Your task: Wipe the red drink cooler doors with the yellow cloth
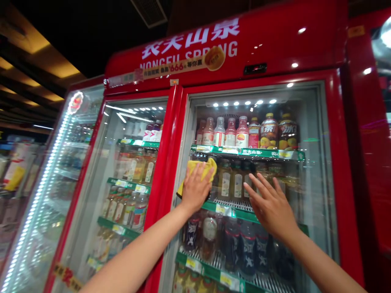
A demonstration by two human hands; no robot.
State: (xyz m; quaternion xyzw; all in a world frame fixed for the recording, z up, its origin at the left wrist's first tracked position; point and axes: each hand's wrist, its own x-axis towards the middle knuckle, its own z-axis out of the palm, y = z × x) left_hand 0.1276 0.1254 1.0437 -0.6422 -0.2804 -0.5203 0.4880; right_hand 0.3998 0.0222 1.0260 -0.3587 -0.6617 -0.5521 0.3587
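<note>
My left hand (197, 188) presses a yellow cloth (210, 165) with a dark edge against the right glass door (311, 122) of a red drinks fridge (293, 44), close to the door's left frame. The cloth bunches around the fingers, and part of it is hidden under the palm. My right hand (269, 203) is raised in front of the same door with its fingers spread and nothing in it. Whether its fingertips touch the glass I cannot tell. Behind the pane, bottles (242, 132) stand in rows on shelves with green label strips (247, 151).
The fridge's left glass door (106, 162) shows more bottles behind it. A red post (169, 162) stands between the doors. Further left is another cooler with a bright light strip (33, 211). Blurred goods (15, 171) stand at the far left.
</note>
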